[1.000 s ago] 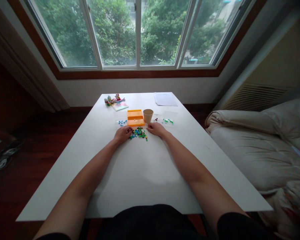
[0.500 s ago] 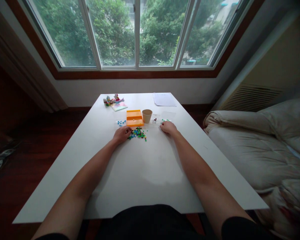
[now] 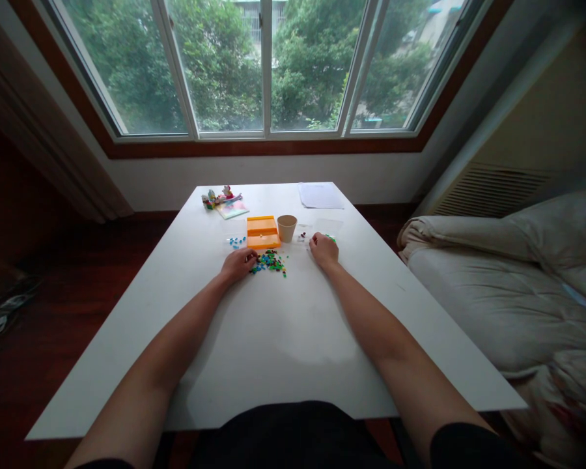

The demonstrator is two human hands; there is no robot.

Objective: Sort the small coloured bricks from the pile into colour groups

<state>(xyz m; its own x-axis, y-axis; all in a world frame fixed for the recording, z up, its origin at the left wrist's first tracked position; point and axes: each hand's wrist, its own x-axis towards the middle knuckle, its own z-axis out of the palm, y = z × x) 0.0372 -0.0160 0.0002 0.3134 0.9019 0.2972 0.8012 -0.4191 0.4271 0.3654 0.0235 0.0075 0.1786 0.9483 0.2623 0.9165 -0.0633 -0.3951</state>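
My left hand rests on the table at the left edge of a pile of small coloured pieces, mostly green, blue, yellow and dark. Its fingers are curled together at the pile; whatever they pinch is too small to make out. My right hand is right of the pile, fingers closed, with the fingertips close to a few dark red pieces. Behind it, some green pieces lie by a clear tray, partly hidden by the hand. Several blue pieces lie left of an open orange box.
A brown paper cup stands right of the orange box. Toy figures and a pastel card are at the far left of the white table. White papers lie far right. A cushioned sofa borders the right side.
My right hand has shifted a little left, from the green pieces toward the dark red ones. My left hand stays at the pile, nearly unmoved.
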